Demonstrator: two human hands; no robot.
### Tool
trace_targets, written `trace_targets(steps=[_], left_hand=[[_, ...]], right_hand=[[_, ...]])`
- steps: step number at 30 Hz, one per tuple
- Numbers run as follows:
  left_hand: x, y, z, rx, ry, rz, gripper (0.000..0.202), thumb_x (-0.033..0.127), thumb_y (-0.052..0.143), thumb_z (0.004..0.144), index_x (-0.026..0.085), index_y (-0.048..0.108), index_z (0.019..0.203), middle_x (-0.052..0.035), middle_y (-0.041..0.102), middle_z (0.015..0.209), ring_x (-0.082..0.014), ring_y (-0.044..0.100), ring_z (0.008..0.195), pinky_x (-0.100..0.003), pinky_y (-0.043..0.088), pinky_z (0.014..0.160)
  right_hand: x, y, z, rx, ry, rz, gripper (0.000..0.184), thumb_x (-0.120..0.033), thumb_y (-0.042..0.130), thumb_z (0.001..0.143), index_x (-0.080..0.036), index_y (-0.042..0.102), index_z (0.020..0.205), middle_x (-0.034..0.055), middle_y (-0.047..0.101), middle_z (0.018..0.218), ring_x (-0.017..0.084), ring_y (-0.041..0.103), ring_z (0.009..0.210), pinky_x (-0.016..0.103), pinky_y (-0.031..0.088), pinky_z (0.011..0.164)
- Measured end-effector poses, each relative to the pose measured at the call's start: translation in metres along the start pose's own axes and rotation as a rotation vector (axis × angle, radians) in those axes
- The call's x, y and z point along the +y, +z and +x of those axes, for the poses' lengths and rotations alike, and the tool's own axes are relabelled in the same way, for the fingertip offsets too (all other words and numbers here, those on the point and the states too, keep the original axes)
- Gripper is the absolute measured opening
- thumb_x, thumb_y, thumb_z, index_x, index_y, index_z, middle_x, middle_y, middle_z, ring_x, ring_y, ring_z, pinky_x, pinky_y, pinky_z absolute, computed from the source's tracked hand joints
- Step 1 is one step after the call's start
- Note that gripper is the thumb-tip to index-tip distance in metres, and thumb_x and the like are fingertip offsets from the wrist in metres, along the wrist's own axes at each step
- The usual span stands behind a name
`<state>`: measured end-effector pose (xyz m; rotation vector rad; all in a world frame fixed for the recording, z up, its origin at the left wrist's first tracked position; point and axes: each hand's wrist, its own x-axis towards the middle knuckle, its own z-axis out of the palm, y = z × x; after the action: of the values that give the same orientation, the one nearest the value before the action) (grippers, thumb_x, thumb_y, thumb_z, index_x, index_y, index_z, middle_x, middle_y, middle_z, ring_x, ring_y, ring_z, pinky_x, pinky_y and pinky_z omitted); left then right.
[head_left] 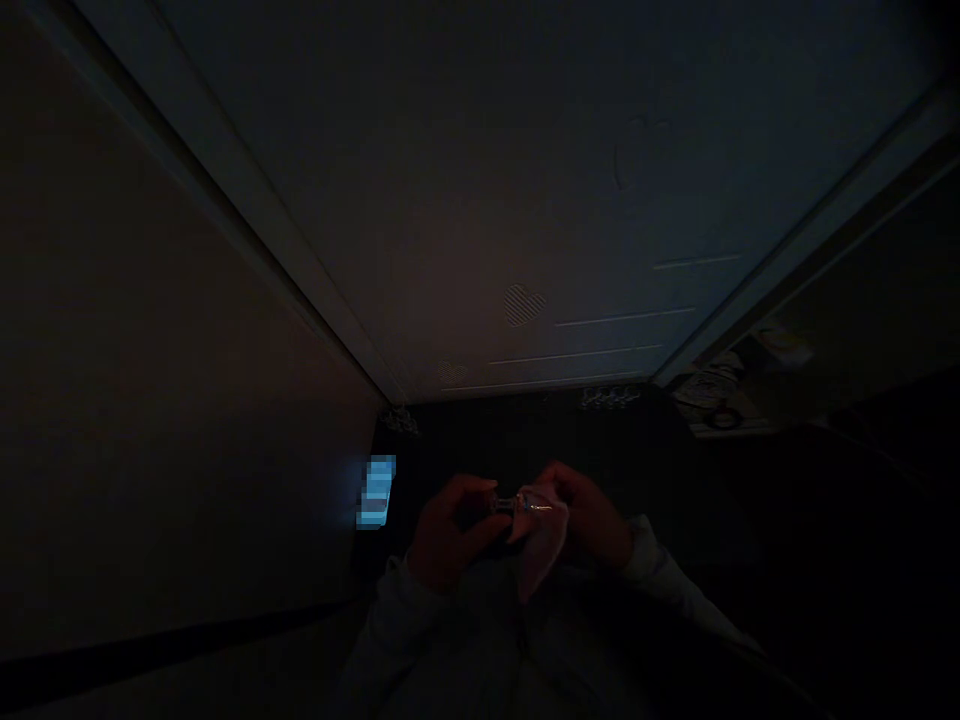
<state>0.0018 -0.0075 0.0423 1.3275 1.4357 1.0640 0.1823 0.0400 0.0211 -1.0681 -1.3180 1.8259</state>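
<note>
The room is very dark. My left hand [450,540] is curled around a pair of eyeglasses [517,503], gripping one side of the frame. My right hand [592,520] pinches a pale pink cloth [544,550] against the other lens; the cloth hangs down between my wrists. Both hands are close together at chest height, in front of my light long sleeves.
A lit phone screen [376,492] glows blue to the left of my hands on a dark surface. A pale wall or headboard with heart shapes [523,304] rises behind. Cluttered items [720,395] lie at the right; small shiny objects [609,398] sit along the far edge.
</note>
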Motion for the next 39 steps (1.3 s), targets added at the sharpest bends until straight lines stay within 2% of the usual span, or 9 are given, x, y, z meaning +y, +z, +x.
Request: trace_targets(steps=[6, 16, 21, 26, 29, 35, 39], left_hand=[[-0.001, 0.001, 0.0, -0.008, 0.025, 0.002, 0.026, 0.027, 0.068, 0.065, 0.019, 0.062, 0.09, -0.0003, 0.06, 0.076, -0.0153, 0.055, 0.072, -0.028, 0.045, 0.069], [0.002, 0.003, 0.0, -0.007, -0.031, -0.008, 0.024, 0.028, 0.067, 0.066, 0.019, 0.057, 0.086, 0.0011, 0.055, 0.074, -0.014, 0.05, 0.07, -0.026, 0.042, 0.066], [0.006, 0.004, 0.0, -0.032, -0.036, -0.018, 0.019, 0.029, 0.067, 0.068, 0.018, 0.053, 0.075, 0.0025, 0.05, 0.07, -0.0127, 0.048, 0.067, -0.025, 0.04, 0.063], [0.003, 0.005, 0.0, 0.007, -0.066, -0.22, 0.019, 0.021, 0.067, 0.065, 0.018, 0.051, 0.076, 0.0038, 0.052, 0.067, -0.0113, 0.051, 0.063, -0.023, 0.041, 0.061], [0.004, 0.005, 0.0, 0.05, -0.079, -0.32, 0.023, 0.019, 0.069, 0.062, 0.019, 0.051, 0.076, 0.0038, 0.054, 0.066, -0.0111, 0.052, 0.062, -0.023, 0.042, 0.06], [0.006, 0.007, 0.0, 0.074, -0.105, -0.359, 0.025, 0.017, 0.071, 0.059, 0.018, 0.051, 0.075, 0.0029, 0.056, 0.066, -0.011, 0.053, 0.063, -0.022, 0.043, 0.059], [0.003, 0.007, 0.0, 0.054, -0.092, -0.331, 0.024, 0.017, 0.07, 0.059, 0.018, 0.052, 0.074, 0.0027, 0.056, 0.067, -0.0116, 0.053, 0.065, -0.023, 0.043, 0.062]], right_hand=[[0.003, -0.001, -0.001, 0.014, -0.033, -0.008, 0.029, -0.039, 0.067, 0.063, -0.018, 0.046, 0.063, -0.0046, 0.049, 0.056, 0.01, 0.043, 0.052, 0.022, 0.035, 0.05], [0.003, -0.004, 0.0, -0.025, -0.15, -0.098, 0.017, -0.034, 0.059, 0.072, -0.018, 0.059, 0.079, 0.0026, 0.062, 0.075, 0.017, 0.056, 0.07, 0.029, 0.044, 0.065], [0.005, -0.005, 0.002, -0.026, -0.188, -0.006, 0.021, -0.036, 0.061, 0.074, -0.018, 0.064, 0.084, 0.0049, 0.066, 0.083, 0.02, 0.059, 0.079, 0.032, 0.047, 0.073], [0.01, -0.007, 0.002, 0.03, -0.193, 0.112, 0.023, -0.038, 0.062, 0.075, -0.022, 0.067, 0.091, 0.0041, 0.068, 0.093, 0.021, 0.06, 0.089, 0.033, 0.046, 0.081], [0.01, -0.007, 0.002, 0.033, -0.186, 0.195, 0.024, -0.037, 0.065, 0.073, -0.024, 0.067, 0.093, 0.0034, 0.068, 0.096, 0.022, 0.06, 0.09, 0.033, 0.047, 0.081], [0.014, -0.007, 0.002, 0.052, -0.149, 0.205, 0.026, -0.035, 0.068, 0.069, -0.024, 0.068, 0.093, 0.0029, 0.067, 0.096, 0.021, 0.06, 0.088, 0.032, 0.047, 0.078], [0.019, -0.007, 0.002, 0.024, -0.143, 0.161, 0.026, -0.031, 0.068, 0.07, -0.024, 0.068, 0.094, 0.0037, 0.067, 0.101, 0.022, 0.059, 0.095, 0.035, 0.044, 0.085]])
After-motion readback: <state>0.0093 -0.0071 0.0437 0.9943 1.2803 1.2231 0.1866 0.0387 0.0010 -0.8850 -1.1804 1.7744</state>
